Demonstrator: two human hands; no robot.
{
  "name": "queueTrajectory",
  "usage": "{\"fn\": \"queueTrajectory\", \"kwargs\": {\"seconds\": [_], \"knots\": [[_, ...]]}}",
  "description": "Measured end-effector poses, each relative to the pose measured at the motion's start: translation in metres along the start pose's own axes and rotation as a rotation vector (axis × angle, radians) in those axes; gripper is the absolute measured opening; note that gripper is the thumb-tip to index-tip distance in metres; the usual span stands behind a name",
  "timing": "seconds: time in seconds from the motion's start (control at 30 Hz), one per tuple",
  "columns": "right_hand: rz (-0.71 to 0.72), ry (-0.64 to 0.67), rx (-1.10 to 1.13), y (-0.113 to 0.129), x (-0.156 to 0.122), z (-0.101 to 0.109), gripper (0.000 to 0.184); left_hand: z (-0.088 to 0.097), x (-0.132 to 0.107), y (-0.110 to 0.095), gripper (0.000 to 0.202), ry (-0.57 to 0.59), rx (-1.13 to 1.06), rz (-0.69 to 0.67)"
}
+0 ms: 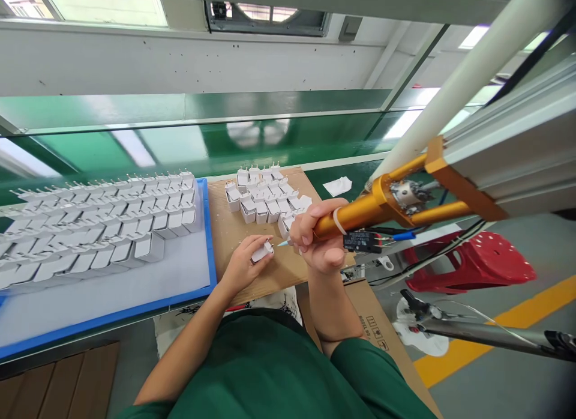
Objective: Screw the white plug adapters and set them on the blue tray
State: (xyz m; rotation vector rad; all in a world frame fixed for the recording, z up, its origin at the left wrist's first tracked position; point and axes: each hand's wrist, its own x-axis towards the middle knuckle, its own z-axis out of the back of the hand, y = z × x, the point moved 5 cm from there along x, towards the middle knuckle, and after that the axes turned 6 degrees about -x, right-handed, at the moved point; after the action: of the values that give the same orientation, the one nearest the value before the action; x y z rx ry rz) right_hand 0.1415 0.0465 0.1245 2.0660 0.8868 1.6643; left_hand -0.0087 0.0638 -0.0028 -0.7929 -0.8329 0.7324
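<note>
Between the fingers of my left hand point(246, 264) is a small white plug adapter point(262, 251), held low over the cardboard sheet point(288, 269). My right hand point(317, 236) is wrapped round the front end of a gold cylindrical tool point(355, 217). The tool's pale blue pointed tip point(283, 244) reaches left, close beside the held adapter; whether they touch I cannot tell. A white tie circles the barrel, and a small black switch point(362, 241) sits under it. Just beyond my hands stands a cluster of white adapters point(273, 210), pins upward, partly hidden by my right hand.
Left, a blue-rimmed tray point(207, 239) carries rows of white adapters point(112, 227). A crumpled white paper point(338, 186) lies behind. A pale beam point(517, 161) slants in above the tool. A red stool point(477, 260) and metal stand point(477, 335) are at right.
</note>
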Motion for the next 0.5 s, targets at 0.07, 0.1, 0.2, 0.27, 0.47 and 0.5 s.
{"fn": "queueTrajectory", "kwargs": {"seconds": [0.07,0.1,0.2,0.27,0.47,0.5], "knots": [[-0.012,-0.008,-0.022,-0.0012,-0.0008,0.0022,0.047,-0.0013,0.0,0.0027,0.034,0.0,0.005,0.006],[-0.021,-0.01,-0.03,-0.0018,-0.0012,0.0031,0.048,-0.0021,-0.0001,0.0038,0.034,-0.002,0.008,0.008],[-0.033,-0.007,-0.033,-0.0032,-0.0019,0.0043,0.05,-0.0044,-0.0006,0.0068,0.033,-0.009,0.004,0.021],[-0.039,-0.017,-0.035,-0.004,-0.0019,0.0048,0.052,-0.0055,-0.0011,0.008,0.032,-0.004,-0.014,0.031],[-0.018,-0.013,-0.017,-0.0033,-0.0009,0.0032,0.047,-0.0056,-0.0033,0.0102,0.033,-0.019,-0.039,0.004],[-0.025,-0.016,-0.02,-0.0034,-0.001,0.0035,0.048,-0.006,-0.0037,0.0109,0.034,-0.025,-0.036,0.001]]}}
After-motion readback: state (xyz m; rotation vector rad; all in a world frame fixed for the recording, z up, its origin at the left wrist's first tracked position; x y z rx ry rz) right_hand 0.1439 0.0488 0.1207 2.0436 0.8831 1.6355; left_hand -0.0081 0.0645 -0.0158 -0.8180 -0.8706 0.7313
